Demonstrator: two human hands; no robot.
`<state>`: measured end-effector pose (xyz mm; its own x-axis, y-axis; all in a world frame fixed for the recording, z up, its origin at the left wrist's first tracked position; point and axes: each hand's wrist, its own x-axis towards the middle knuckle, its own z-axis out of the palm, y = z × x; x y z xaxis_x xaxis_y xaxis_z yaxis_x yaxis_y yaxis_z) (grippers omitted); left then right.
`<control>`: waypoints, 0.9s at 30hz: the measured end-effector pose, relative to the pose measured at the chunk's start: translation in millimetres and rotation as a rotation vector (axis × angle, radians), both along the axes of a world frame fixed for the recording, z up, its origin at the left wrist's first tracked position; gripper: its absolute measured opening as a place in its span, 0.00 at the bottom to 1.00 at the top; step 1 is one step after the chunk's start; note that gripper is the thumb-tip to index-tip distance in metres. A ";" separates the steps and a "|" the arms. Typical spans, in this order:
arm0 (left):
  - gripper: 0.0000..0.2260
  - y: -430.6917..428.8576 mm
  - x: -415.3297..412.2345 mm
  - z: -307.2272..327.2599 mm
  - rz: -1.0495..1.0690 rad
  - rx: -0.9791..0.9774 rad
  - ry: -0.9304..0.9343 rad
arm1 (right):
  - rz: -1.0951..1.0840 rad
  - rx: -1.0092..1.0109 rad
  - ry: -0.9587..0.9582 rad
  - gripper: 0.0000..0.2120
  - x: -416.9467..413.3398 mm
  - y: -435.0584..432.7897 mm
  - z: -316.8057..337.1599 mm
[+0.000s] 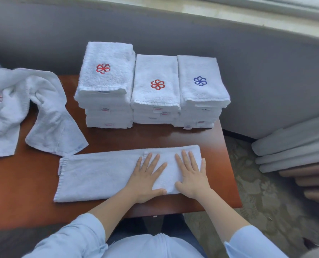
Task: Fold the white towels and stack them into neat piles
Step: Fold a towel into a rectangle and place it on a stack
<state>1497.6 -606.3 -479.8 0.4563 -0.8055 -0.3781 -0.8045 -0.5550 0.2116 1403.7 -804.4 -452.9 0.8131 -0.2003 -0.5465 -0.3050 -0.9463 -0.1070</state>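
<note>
A long white towel, folded into a strip, lies across the near part of the brown table. My left hand and my right hand press flat on its right end, fingers spread, holding nothing. Behind it stand three piles of folded white towels: the left pile and the middle pile are topped with red flower logos, the right pile with a blue one. A heap of loose unfolded towels lies at the table's left.
A grey sofa back runs behind the table. Folded grey and brown curtain or cushion edges sit at the right over patterned carpet. The table's right edge is close to my right hand.
</note>
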 end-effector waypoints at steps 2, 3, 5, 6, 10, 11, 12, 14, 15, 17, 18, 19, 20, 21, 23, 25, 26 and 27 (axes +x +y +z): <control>0.38 -15.6 -9.2 0.4 0.012 0.001 0.009 | 0.018 0.000 0.004 0.45 -7.4 -17.5 0.6; 0.39 -23.1 -12.9 1.2 0.018 0.002 0.013 | 0.026 0.000 0.006 0.45 -10.4 -25.9 1.0; 0.38 -36.0 -18.2 4.3 0.031 0.000 0.025 | 0.044 -0.004 0.007 0.45 -13.7 -40.8 2.0; 0.37 -40.7 -20.2 6.7 0.042 -0.006 0.034 | 0.055 -0.006 0.010 0.45 -14.2 -46.2 2.9; 0.30 -44.7 -26.1 18.6 0.148 -0.080 0.055 | 0.061 0.012 -0.040 0.42 -10.6 -49.4 8.6; 0.29 -42.3 -27.4 21.5 0.191 -0.095 0.050 | 0.051 0.015 -0.090 0.40 -8.6 -47.0 10.5; 0.28 -38.7 -28.4 24.1 0.242 -0.103 0.046 | 0.043 0.022 -0.148 0.38 -6.3 -43.9 12.6; 0.27 -26.7 -29.6 28.4 0.360 -0.105 0.046 | 0.063 0.061 -0.235 0.35 -1.0 -34.6 16.3; 0.27 -19.0 -29.3 30.0 0.413 -0.098 0.041 | 0.086 0.094 -0.257 0.34 1.6 -28.3 17.7; 0.27 0.6 -25.6 32.3 0.495 -0.075 0.005 | 0.126 0.172 -0.285 0.33 8.0 -12.2 20.7; 0.27 11.5 -22.1 33.2 0.529 -0.069 -0.011 | 0.143 0.205 -0.300 0.32 11.8 -3.5 22.1; 0.27 22.9 -17.4 33.8 0.558 -0.068 -0.023 | 0.161 0.232 -0.316 0.32 15.9 5.2 23.4; 0.27 34.6 -11.6 34.3 0.581 -0.070 -0.032 | 0.183 0.251 -0.334 0.32 20.3 14.3 24.4; 0.27 46.9 -5.1 34.5 0.600 -0.071 -0.037 | 0.205 0.265 -0.353 0.31 24.3 24.1 24.6; 0.26 71.4 10.4 34.0 0.619 -0.070 -0.040 | 0.217 0.297 -0.399 0.30 31.9 46.1 23.3; 0.26 96.2 28.8 32.2 0.605 -0.072 -0.038 | 0.182 0.334 -0.430 0.28 40.2 71.5 20.2; 0.25 109.1 39.0 30.8 0.590 -0.074 -0.033 | 0.158 0.344 -0.439 0.27 45.0 85.7 17.8; 0.26 121.9 49.9 29.4 0.568 -0.073 -0.024 | 0.135 0.345 -0.447 0.26 50.1 100.9 14.6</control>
<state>1547.5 -484.4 -450.3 0.8328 -0.4548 -0.3155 -0.3890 -0.8864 0.2510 1453.9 -703.5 -438.3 0.9859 0.0504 -0.1593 -0.0379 -0.8612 -0.5069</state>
